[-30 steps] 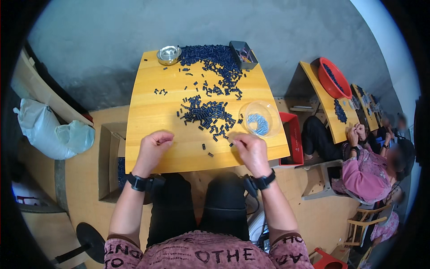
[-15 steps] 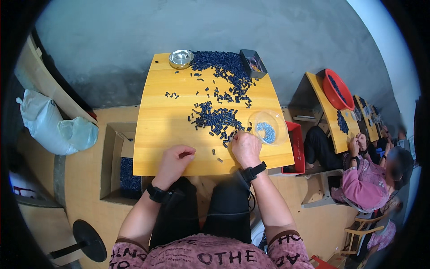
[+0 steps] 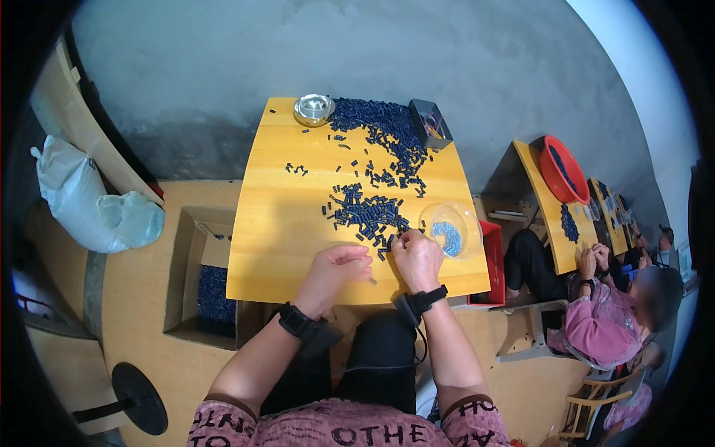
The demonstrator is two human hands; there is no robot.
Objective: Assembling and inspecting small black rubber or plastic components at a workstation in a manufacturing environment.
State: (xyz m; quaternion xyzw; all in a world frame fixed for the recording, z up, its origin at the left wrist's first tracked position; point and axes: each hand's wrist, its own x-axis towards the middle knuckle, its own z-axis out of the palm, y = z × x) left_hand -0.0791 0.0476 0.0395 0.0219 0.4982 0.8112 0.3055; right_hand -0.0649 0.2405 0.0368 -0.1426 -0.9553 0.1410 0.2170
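Right hand point(image 3: 417, 253) curled, just left of clear bowl point(image 3: 469, 226); left hand point(image 3: 342, 270) half-curled, farther left; grasp can't be told. Bowl could be tipped if bumped.

The bare right hand point(image 3: 418, 259) hides its grip beside small oblong dark-blue pieces point(image 3: 369, 213), tiny pale-blue bits point(image 3: 450, 240) blur in the round clear plastic tub point(image 3: 471, 229), and the lower edge crops the pink printed shirt point(image 3: 335, 426)!
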